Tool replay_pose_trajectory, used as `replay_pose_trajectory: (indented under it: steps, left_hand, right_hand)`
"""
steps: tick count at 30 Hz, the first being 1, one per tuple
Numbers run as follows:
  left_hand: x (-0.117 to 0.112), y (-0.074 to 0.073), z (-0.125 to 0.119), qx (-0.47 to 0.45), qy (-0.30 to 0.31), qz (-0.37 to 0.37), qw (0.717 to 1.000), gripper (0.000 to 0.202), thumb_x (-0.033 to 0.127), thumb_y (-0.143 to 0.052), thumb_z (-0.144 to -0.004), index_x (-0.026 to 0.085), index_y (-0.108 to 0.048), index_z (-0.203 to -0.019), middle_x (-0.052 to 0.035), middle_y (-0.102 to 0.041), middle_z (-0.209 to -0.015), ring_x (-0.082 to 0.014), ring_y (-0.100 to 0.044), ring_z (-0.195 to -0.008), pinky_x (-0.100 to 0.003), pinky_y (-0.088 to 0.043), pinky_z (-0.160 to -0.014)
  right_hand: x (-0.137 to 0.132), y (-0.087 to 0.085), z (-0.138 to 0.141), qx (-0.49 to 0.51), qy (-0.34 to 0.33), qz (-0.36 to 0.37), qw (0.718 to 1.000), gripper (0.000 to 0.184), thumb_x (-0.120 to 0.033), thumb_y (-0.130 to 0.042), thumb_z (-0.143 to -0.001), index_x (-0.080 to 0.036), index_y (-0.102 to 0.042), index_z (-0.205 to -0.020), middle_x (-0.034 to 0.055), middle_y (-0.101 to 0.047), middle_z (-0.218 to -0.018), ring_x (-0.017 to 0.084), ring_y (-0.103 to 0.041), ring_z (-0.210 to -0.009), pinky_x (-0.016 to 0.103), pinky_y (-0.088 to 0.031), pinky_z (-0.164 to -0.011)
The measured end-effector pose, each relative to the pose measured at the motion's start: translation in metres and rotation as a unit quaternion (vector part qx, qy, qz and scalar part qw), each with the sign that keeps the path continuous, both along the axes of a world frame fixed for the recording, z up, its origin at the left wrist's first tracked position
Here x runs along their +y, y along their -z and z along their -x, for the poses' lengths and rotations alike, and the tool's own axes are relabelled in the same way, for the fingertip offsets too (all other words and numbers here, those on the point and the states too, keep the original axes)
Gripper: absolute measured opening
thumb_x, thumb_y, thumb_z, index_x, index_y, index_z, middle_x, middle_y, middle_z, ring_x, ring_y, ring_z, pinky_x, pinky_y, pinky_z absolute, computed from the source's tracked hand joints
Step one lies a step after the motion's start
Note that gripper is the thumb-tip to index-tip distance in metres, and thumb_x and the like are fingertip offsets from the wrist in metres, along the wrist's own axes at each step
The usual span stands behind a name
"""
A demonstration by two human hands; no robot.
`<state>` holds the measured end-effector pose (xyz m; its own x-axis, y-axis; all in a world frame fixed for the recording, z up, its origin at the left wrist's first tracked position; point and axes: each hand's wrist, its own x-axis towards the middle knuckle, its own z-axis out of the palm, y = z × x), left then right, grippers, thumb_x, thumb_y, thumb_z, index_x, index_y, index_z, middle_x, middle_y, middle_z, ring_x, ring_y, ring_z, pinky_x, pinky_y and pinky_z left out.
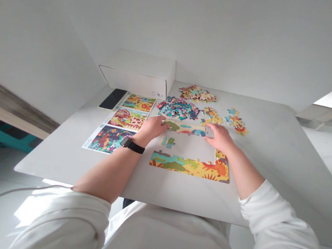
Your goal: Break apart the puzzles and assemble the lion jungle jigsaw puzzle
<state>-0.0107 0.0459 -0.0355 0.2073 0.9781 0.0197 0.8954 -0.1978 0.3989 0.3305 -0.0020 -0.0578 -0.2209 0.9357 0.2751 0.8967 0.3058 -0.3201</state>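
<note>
A joined row of puzzle pieces (184, 128) lies across the middle of the white table (274, 159). My left hand (152, 127), with a black watch on its wrist, presses its curled fingers on the row's left end. My right hand (219, 136) rests its fingers on the right end. Nearer to me lies the assembled bottom strip of the puzzle (189, 166), with orange animals and green bushes. A small loose piece (167, 141) sits between the two strips.
Piles of loose pieces lie behind the hands: a blue pile (177, 108), an orange pile (197, 93), a small pile (235, 121). A sheet of three reference pictures (123, 122), a black phone (113, 98) and a white box (139, 73) are at left.
</note>
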Motion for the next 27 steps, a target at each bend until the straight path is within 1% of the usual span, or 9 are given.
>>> replay_pose_trajectory:
  steps: [7, 11, 14, 16, 18, 19, 22, 24, 27]
  left_hand:
    - [-0.003, -0.003, -0.003, 0.01, 0.004, -0.009, 1.0, 0.041, 0.042, -0.065, -0.096, 0.022, -0.073, -0.131, -0.0103, -0.082, -0.11, -0.0292, -0.075, -0.103, -0.033, -0.053, -0.087]
    - [-0.005, -0.004, -0.005, 0.029, 0.01, -0.023, 0.999, 0.039, 0.04, -0.063, -0.096, 0.021, -0.074, -0.128, -0.0121, -0.081, -0.111, -0.0307, -0.074, -0.104, -0.035, -0.054, -0.088]
    - [-0.006, -0.001, -0.005, 0.034, 0.02, -0.041, 0.998, 0.042, 0.04, -0.064, -0.096, 0.02, -0.072, -0.132, -0.0133, -0.079, -0.113, -0.0313, -0.073, -0.105, -0.037, -0.055, -0.088]
    - [-0.006, 0.0, -0.005, 0.015, 0.025, -0.058, 0.998, 0.046, 0.039, -0.066, -0.095, 0.021, -0.07, -0.137, -0.0121, -0.077, -0.113, -0.0296, -0.072, -0.103, -0.036, -0.056, -0.088]
    - [-0.007, 0.001, -0.004, -0.011, 0.05, -0.09, 0.995, 0.045, 0.037, -0.067, -0.094, 0.022, -0.071, -0.136, -0.011, -0.074, -0.115, -0.0278, -0.071, -0.104, -0.036, -0.056, -0.093]
    - [-0.007, 0.001, -0.004, -0.022, 0.073, -0.109, 0.991, 0.041, 0.035, -0.067, -0.094, 0.022, -0.073, -0.133, -0.0108, -0.073, -0.118, -0.0274, -0.07, -0.107, -0.037, -0.056, -0.097]
    - [-0.008, 0.003, -0.006, -0.029, 0.171, -0.145, 0.974, 0.032, 0.025, -0.06, -0.096, 0.023, -0.08, -0.121, -0.0099, -0.071, -0.121, -0.0269, -0.066, -0.118, -0.04, -0.05, -0.112]
    - [-0.008, 0.006, -0.008, -0.018, 0.217, -0.141, 0.966, 0.036, 0.017, -0.053, -0.095, 0.024, -0.082, -0.116, -0.0091, -0.072, -0.12, -0.0262, -0.066, -0.118, -0.042, -0.048, -0.115]
    - [-0.007, 0.008, -0.009, -0.003, 0.23, -0.13, 0.965, 0.043, 0.012, -0.048, -0.094, 0.023, -0.083, -0.116, -0.0087, -0.074, -0.122, -0.0263, -0.066, -0.117, -0.043, -0.049, -0.114]
  right_hand:
    - [-0.001, -0.001, 0.003, 0.011, -0.002, 0.001, 1.0, 0.056, -0.025, -0.08, -0.082, -0.023, -0.069, -0.137, 0.0112, -0.079, -0.128, 0.036, -0.072, -0.121, 0.055, -0.052, -0.112]
    - [-0.003, -0.005, 0.006, 0.008, -0.004, 0.008, 1.0, 0.053, -0.024, -0.079, -0.084, -0.022, -0.07, -0.136, 0.0116, -0.079, -0.128, 0.035, -0.072, -0.12, 0.054, -0.053, -0.11]
    - [-0.004, -0.007, 0.007, 0.005, -0.001, 0.01, 1.0, 0.051, -0.023, -0.079, -0.084, -0.022, -0.072, -0.135, 0.0122, -0.079, -0.129, 0.036, -0.072, -0.12, 0.054, -0.053, -0.11]
    - [-0.004, -0.007, 0.008, 0.004, 0.0, 0.01, 1.0, 0.05, -0.023, -0.079, -0.084, -0.021, -0.073, -0.134, 0.0126, -0.079, -0.129, 0.036, -0.072, -0.12, 0.054, -0.054, -0.11]
    - [-0.005, -0.008, 0.008, 0.003, -0.001, 0.009, 1.0, 0.049, -0.022, -0.079, -0.085, -0.022, -0.073, -0.133, 0.0122, -0.079, -0.129, 0.035, -0.073, -0.119, 0.054, -0.054, -0.11]
    - [-0.005, -0.008, 0.008, 0.003, 0.0, 0.009, 1.0, 0.048, -0.023, -0.079, -0.085, -0.022, -0.073, -0.133, 0.0117, -0.079, -0.129, 0.035, -0.073, -0.119, 0.053, -0.054, -0.109]
    - [-0.005, -0.008, 0.007, 0.01, 0.003, 0.009, 1.0, 0.048, -0.022, -0.078, -0.084, -0.023, -0.073, -0.133, 0.01, -0.081, -0.124, 0.033, -0.074, -0.117, 0.052, -0.056, -0.108]
    - [-0.005, -0.008, 0.006, 0.016, 0.007, 0.009, 1.0, 0.047, -0.021, -0.077, -0.085, -0.023, -0.074, -0.132, 0.009, -0.082, -0.12, 0.032, -0.075, -0.115, 0.051, -0.056, -0.108]
    - [-0.004, -0.008, 0.004, 0.036, -0.003, 0.018, 0.999, 0.048, -0.013, -0.069, -0.086, -0.023, -0.074, -0.133, 0.0077, -0.083, -0.119, 0.03, -0.075, -0.115, 0.049, -0.056, -0.108]
